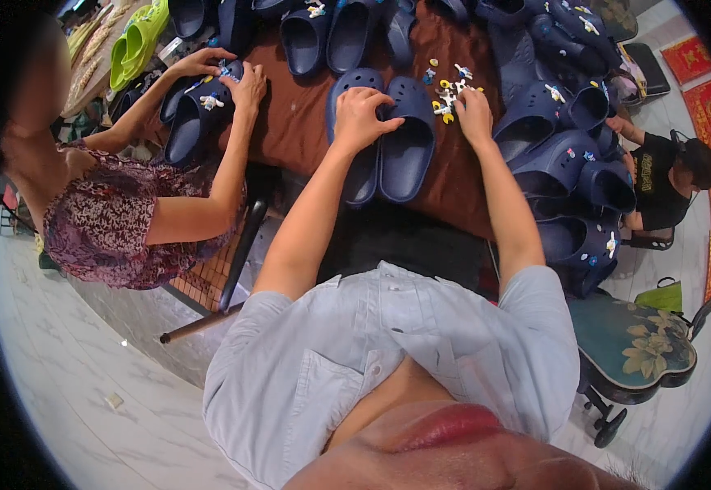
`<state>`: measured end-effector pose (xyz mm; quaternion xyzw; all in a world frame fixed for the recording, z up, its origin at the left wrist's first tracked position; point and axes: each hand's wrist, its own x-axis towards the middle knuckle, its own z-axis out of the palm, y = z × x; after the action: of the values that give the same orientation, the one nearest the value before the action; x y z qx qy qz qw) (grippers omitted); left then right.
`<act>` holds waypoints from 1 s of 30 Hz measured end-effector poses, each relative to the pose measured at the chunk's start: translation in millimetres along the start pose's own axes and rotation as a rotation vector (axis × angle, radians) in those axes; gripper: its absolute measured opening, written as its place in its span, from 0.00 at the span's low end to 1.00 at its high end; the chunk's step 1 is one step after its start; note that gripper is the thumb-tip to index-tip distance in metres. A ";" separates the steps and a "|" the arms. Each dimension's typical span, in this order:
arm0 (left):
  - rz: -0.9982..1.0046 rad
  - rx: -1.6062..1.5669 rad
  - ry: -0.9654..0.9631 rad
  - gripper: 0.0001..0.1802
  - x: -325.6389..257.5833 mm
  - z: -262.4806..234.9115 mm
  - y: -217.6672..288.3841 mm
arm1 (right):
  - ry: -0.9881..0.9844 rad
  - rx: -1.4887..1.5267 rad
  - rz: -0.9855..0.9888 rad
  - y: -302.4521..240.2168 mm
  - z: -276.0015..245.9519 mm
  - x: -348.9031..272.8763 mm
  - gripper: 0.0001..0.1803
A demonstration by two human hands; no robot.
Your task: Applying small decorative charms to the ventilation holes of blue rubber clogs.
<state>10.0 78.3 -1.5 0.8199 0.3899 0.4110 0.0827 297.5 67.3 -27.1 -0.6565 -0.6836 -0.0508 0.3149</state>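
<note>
A pair of navy clogs with holes in their toes lies side by side on the brown cloth in front of me. Over the toe of the left clog my left hand is curled, its thumb stretched across to the right clog. To the right of the pair is a small heap of white, yellow and blue shoe charms. My right hand has its fingers drawn together on a white charm at the heap's edge; the fingertips partly hide it.
Many navy clogs, some with charms, crowd the right side; more line the back. At left, a co-worker's hands work on a navy clog. Lime-green clogs lie beyond. Another person sits at far right behind a chair.
</note>
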 end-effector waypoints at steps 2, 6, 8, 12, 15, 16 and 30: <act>0.024 0.013 -0.029 0.25 8.5 -5.1 0.3 | 0.135 0.101 -0.003 -9.5 1.9 -18.8 0.05; -0.336 -0.431 -0.276 0.28 33.7 -12.7 -27.7 | 0.228 0.259 0.090 -44.0 8.3 -62.0 0.04; -0.395 -0.447 -0.226 0.24 55.4 -14.2 -25.6 | 0.262 0.252 0.110 -51.5 13.6 -82.8 0.03; -0.389 -0.441 -0.040 0.18 78.4 3.1 -18.2 | 0.298 0.348 0.282 -49.0 14.3 -89.9 0.03; -0.368 -0.305 -0.131 0.17 74.2 20.5 -9.0 | 0.265 0.457 0.456 -41.8 14.2 -85.9 0.04; -0.370 -0.306 -0.142 0.17 73.0 23.3 -8.8 | 0.258 0.458 0.439 -42.2 14.9 -87.5 0.04; -0.310 -0.051 -0.215 0.15 53.7 27.9 -9.8 | 0.344 0.430 0.354 -34.4 13.3 -71.9 0.06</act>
<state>44.1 128.1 8.7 0.7869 0.4899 0.3131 0.2068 256.3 7.0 -61.6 -0.6653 -0.4908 0.0400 0.5612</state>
